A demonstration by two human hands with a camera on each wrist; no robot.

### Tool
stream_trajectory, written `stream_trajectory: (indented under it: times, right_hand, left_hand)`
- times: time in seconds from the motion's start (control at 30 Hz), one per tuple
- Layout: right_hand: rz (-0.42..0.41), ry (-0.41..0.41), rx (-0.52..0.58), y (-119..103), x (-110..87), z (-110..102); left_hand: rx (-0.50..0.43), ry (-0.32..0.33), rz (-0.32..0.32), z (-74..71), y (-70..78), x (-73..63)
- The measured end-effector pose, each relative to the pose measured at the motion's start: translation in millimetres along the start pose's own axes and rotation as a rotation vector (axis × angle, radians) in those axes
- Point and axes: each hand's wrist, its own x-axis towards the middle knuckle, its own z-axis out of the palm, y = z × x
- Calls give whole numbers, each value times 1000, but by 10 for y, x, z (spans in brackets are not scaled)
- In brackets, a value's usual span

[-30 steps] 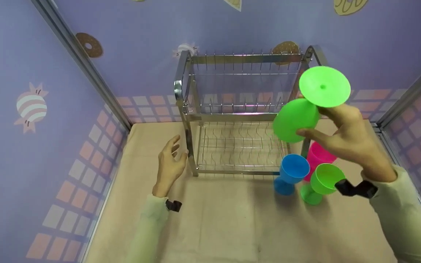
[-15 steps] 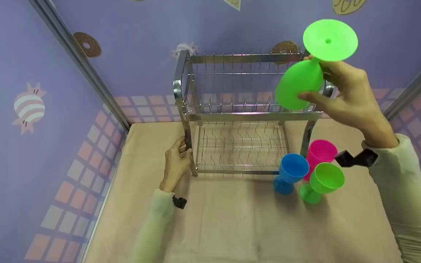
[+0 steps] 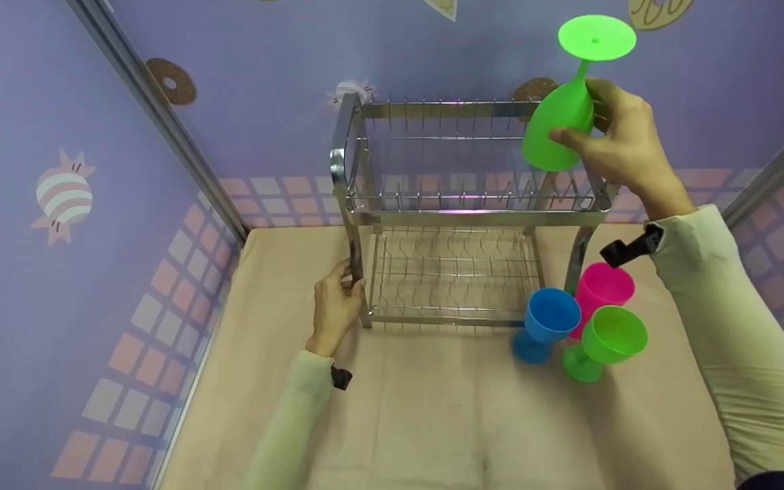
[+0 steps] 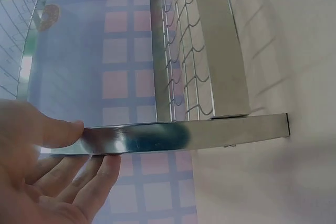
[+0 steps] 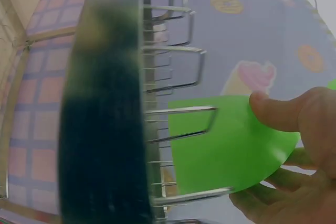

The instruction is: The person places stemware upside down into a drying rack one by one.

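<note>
A bright green goblet [image 3: 559,129] is held upside down by my right hand [image 3: 627,143], its round foot uppermost, over the right end of the metal dish rack [image 3: 474,218]. In the right wrist view, the green goblet's bowl [image 5: 226,145] is beside the wire prongs of the upper tier, with thumb and fingers around it. My left hand [image 3: 336,309] grips the rack's left front leg. In the left wrist view, the thumb and fingers of my left hand [image 4: 58,156] lie on opposite sides of that flat metal leg [image 4: 157,137].
By the rack's right front leg, a blue goblet [image 3: 552,316], a pink goblet [image 3: 603,286] and a second green goblet [image 3: 613,337] stand upright on the beige cloth [image 3: 426,408]. Patterned purple walls [image 3: 263,54] close in the back and sides.
My right hand has lifted the green goblet from the rack's right front up and back over the upper tier. My left hand has moved right and taken hold of the rack's leg.
</note>
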Motion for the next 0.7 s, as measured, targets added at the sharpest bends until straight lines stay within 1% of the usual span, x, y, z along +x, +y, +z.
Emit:
stream_trajectory:
  times: [0.2, 0.33, 0.53, 0.7]
  right_hand:
    - [60, -30, -70, 59, 40, 159]
    - [98, -19, -98, 59, 63, 231]
    - [131, 10, -103, 101, 116, 278]
    - [149, 15, -112, 124, 144, 295]
  left_hand:
    - [54, 11, 2, 45, -5, -9]
    - [89, 12, 11, 55, 17, -16]
    - [93, 1, 4, 57, 38, -28]
    - [97, 5, 16, 50, 34, -24]
